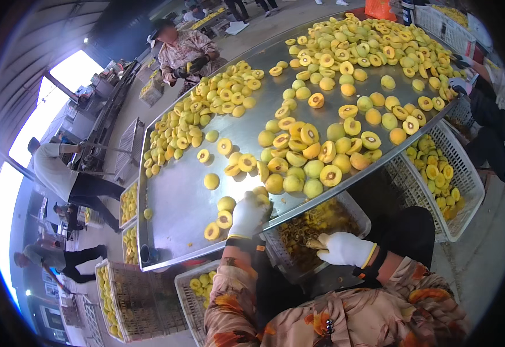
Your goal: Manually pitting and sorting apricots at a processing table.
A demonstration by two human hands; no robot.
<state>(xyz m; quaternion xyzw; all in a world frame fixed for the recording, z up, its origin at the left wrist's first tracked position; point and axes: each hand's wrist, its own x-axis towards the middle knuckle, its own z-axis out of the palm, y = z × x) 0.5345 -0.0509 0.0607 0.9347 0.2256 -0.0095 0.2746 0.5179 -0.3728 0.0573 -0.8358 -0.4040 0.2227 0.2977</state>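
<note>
My left hand (248,215), in a white glove, is at the near edge of the metal-topped table (170,217). Its curled fingers touch a yellow peach half (260,191); whether they grip it cannot be told. Beside that hand lie more cut peach halves (224,219), some with the stone showing. My right hand (348,250), also gloved in white, is shut on a small tan tool (316,243), mostly covered by the fingers. Below that tool is a white plastic crate (361,212) holding brown stones and scraps (322,223).
A large heap of peach halves (365,43) covers the table's far right, with another pile (183,121) along its far left. Peach-filled crates (469,182) stand right and left. A co-worker (189,52) sits across the table; another's gloved hands (460,84) are at the right end.
</note>
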